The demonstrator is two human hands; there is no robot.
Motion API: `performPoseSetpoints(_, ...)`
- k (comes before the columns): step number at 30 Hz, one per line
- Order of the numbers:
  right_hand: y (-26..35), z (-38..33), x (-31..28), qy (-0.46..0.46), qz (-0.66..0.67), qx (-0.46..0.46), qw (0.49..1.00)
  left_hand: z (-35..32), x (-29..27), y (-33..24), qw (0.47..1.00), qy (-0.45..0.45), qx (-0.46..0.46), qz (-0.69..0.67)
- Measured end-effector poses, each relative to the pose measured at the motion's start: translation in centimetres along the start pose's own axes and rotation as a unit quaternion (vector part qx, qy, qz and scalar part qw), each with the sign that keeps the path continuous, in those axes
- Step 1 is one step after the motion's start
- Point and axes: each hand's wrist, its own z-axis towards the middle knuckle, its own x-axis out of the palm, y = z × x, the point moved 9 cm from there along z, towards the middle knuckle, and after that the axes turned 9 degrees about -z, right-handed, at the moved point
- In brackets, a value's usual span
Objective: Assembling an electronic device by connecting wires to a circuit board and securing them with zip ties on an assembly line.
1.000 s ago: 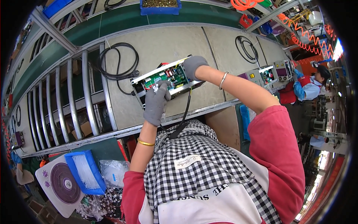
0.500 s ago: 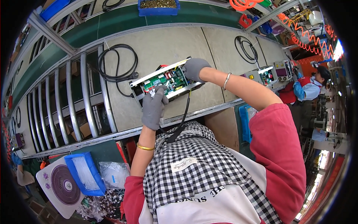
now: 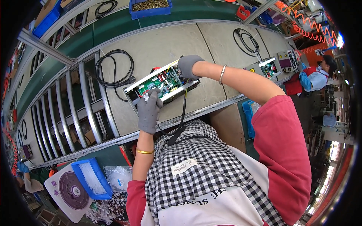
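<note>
Left hand pinched on wiring at circuit board; right hand clamped on far edge. Advise steady bracing, gentle seating on tabletop.

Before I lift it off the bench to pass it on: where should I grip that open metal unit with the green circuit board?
Probably by the bare metal frame ends of the unit, from both short sides, as the left hand and right hand sit now; the board faces up, exposed.

The person is wearing grey gloves on the left hand and right hand, red sleeves, a black-and-white checked apron, a gold bangle and a silver bangle.
</note>
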Motion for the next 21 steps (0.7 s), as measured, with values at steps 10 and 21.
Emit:
performPoseSetpoints(10, 0.3, 0.9, 0.4, 0.015, -0.034, 0.005, 0.999, -0.2, 0.4, 0.0, 1.000, 0.012, -0.004, 0.006)
performPoseSetpoints(21, 0.9, 1.6, 1.1, 0.025, -0.057, 0.025, 0.998, -0.4, 0.7, -0.4, 0.999, -0.005, 0.006, 0.031)
